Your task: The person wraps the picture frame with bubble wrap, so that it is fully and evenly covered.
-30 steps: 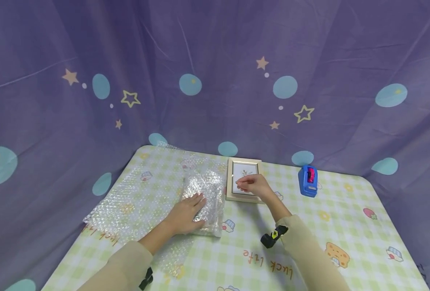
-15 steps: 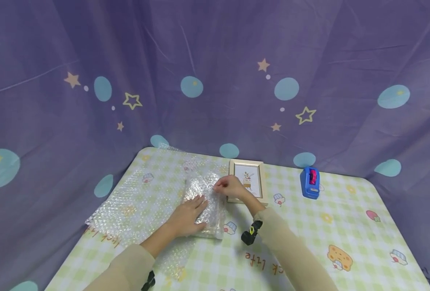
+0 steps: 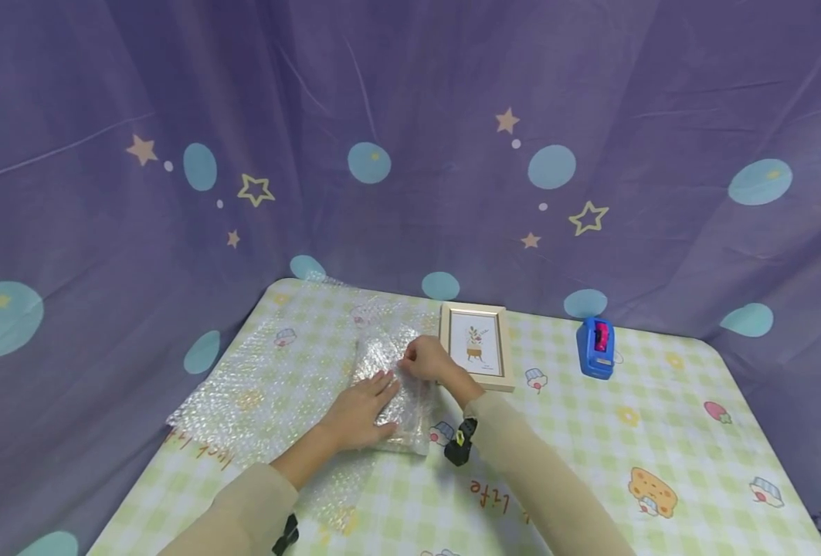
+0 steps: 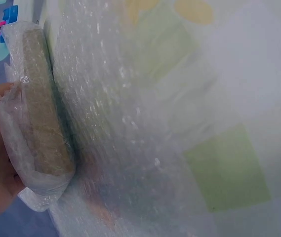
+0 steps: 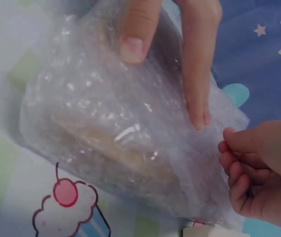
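Note:
A flat package wrapped in bubble wrap (image 3: 410,425) lies on the table; in the left wrist view its tan block-like edge (image 4: 41,108) shows through the wrap. My left hand (image 3: 354,413) presses on its top with spread fingers, thumb near the front side. At the package's upper right, my right hand (image 3: 429,361) has thumb and forefinger pinched together right at the wrap. Up close, its other fingers are curled (image 5: 251,192), and it pinches what looks like a small thin clear strip, barely visible. A wooden picture frame with a plant print (image 3: 476,340) stands just to the right.
A loose sheet of bubble wrap (image 3: 243,386) spreads over the table's left side, under the package. At the back right stands a blue tape dispenser (image 3: 595,351) with a pink core. The checked tablecloth (image 3: 563,448) covers the table, and a purple curtain (image 3: 410,77) hangs behind.
My right hand has moved left from over the picture frame to the package's upper right, uncovering the print. The left hand has kept its place on the package.

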The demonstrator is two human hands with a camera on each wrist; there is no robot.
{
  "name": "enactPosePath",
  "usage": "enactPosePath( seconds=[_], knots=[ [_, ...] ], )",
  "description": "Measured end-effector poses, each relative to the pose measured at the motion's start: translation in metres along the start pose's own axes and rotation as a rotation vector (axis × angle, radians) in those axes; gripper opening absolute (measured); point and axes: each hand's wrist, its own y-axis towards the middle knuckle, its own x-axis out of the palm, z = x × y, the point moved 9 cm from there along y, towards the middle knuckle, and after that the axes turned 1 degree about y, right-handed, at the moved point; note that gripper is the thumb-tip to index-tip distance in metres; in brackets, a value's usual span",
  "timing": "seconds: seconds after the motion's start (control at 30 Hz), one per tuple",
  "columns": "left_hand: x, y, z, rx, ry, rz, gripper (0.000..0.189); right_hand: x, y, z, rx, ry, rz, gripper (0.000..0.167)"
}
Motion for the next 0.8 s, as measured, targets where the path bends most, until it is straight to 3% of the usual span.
enactPosePath(
  seconds=[0.23,0.47,0.63,0.8],
  knots=[
    [-0.003,0.0,0.001,0.021,0.004,0.033,0.069,-0.001,0.0,-0.006,-0.001,-0.119,0.098,0.019],
    [-0.002,0.0,0.0,0.022,0.009,0.034,0.07,0.008,0.0,-0.004,0.169,-0.203,0.08,0.021],
    [-0.002,0.0,0.0,0.02,0.0,0.042,0.07,0.005,-0.001,-0.007,0.235,-0.294,0.111,0.016],
    [-0.001,0.0,0.001,0.023,0.001,0.05,0.07,-0.002,-0.003,-0.005,0.293,-0.349,0.146,0.03]
  ],
)
